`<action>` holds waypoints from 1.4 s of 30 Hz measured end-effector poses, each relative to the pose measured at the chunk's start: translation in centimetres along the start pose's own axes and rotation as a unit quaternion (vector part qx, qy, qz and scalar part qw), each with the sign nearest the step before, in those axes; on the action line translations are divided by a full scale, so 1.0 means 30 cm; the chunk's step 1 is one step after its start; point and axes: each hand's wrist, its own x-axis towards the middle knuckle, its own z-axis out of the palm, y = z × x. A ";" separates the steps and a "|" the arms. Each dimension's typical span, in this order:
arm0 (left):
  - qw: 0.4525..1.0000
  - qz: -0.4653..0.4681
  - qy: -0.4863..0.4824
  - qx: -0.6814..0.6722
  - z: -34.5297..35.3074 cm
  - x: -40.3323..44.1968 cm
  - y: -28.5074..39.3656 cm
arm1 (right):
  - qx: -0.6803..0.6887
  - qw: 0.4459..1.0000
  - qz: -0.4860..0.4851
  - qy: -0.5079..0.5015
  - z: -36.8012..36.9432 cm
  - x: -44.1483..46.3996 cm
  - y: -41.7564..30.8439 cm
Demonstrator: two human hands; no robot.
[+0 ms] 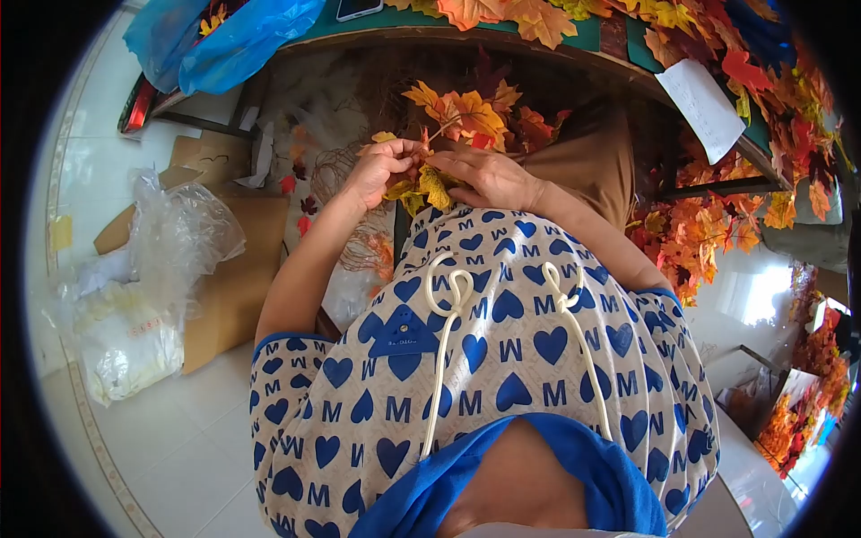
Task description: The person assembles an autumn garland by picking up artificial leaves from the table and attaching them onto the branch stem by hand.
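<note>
A spray of artificial maple leaves (471, 117), orange and yellow, lies across my lap with its stem toward me. My left hand (375, 172) pinches the stem between thumb and forefinger. Close beside it, my right hand (495, 177) has its fingers curled over the same stem area, and its fingertips are partly hidden. Yellow-green leaves (432, 186) poke out below and between both hands. Darker red and orange leaves (535, 130) show just beyond my right hand, against my brown trousers (587, 166).
A green-topped table (574, 34) curves across the front, bearing a phone (359, 8), a blue plastic bag (238, 45) and leaf piles. White paper (702, 108) hangs over its edge. Cardboard (238, 278) and clear plastic bags (152, 287) lie left. More leaf garlands (695, 238) hang at right.
</note>
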 end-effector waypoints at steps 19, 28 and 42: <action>0.999 -0.027 -0.018 -0.036 0.131 -0.032 -0.018 | 0.076 0.964 0.232 0.103 0.002 0.004 0.011; 0.984 -0.028 -0.051 0.165 0.143 -0.034 -0.016 | 0.072 0.978 0.194 0.021 -0.060 0.006 0.012; 0.985 -0.010 -0.012 0.174 0.039 -0.046 0.048 | 0.150 0.939 0.210 0.227 -0.597 0.095 -0.074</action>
